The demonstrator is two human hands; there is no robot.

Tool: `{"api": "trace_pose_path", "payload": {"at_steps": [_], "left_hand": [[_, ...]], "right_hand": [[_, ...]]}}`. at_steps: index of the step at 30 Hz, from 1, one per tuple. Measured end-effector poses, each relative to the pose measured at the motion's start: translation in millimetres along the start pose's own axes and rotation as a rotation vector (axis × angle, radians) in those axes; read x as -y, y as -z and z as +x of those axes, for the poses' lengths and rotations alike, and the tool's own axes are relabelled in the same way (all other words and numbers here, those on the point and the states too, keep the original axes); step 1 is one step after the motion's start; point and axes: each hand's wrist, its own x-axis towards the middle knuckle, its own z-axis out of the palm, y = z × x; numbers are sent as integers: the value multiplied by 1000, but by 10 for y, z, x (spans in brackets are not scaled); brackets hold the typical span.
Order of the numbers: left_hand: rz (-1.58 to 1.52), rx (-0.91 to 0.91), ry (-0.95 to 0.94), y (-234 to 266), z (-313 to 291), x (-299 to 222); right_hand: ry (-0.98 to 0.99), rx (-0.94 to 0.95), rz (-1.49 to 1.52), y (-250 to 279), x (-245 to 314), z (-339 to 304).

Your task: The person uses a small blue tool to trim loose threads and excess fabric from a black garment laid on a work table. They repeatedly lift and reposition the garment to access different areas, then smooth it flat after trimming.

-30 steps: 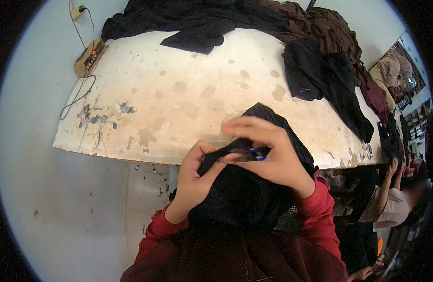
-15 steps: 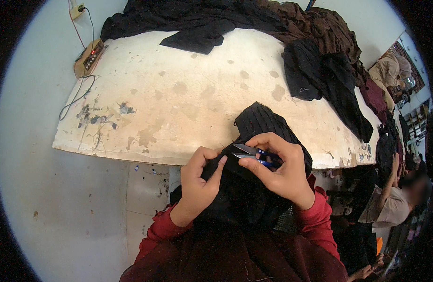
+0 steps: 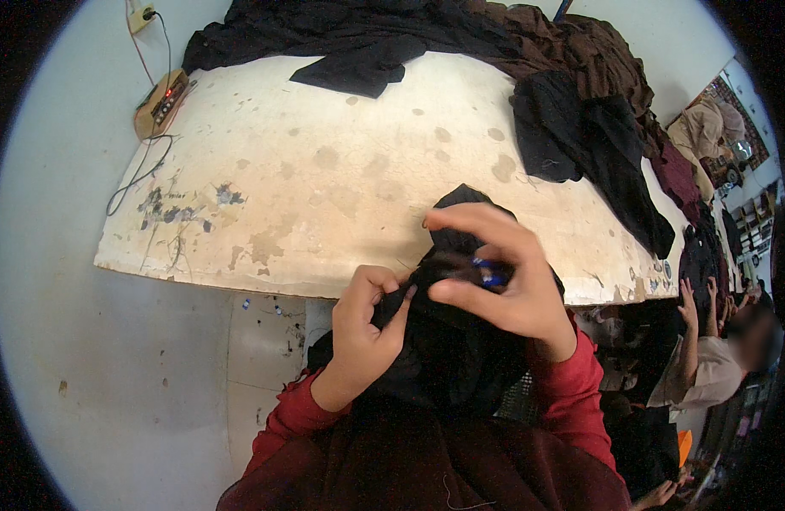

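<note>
1. at the far left, a small wooden switch box with a red light sits on the corner of the worn, stained cream work table, its thin cable trailing off the edge; it lies well apart from the hands.
2. the left hand is closed in a pinch on a fold of the black knit garment, thumb and fingers bunching the cloth just below the table's near edge, which seems meant to hold the fabric taut for the other hand.
3. the garment hangs from both hands down toward the person's lap, in front of the red sleeves; its long axis runs roughly up and down, with a crumpled upper end poking up over the table edge.
4. the right hand is curled narrow around a small blue-tipped tool, fingers arched over the cloth; the tool lies nearly level, its tip pointing left toward the pinched fold. what kind of tool it is cannot be told.
5. farther right, heaps of black and brown clothes drape off the table's far and right edges.
6. at the right rim, another person in a beige top sits with an arm raised.
</note>
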Motion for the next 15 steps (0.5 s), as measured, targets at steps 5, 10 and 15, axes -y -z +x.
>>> {"api": "trace_pose_path", "payload": {"at_steps": [5, 10, 15], "left_hand": [[-25, 52, -28, 10, 15, -34], [-37, -5, -15, -14, 37, -65], [-112, 0, 21, 9, 21, -24]], "right_hand": [[13, 207, 22, -43, -17, 125], [-123, -153, 139, 131, 26, 118], [-367, 5, -107, 61, 206, -132]]}}
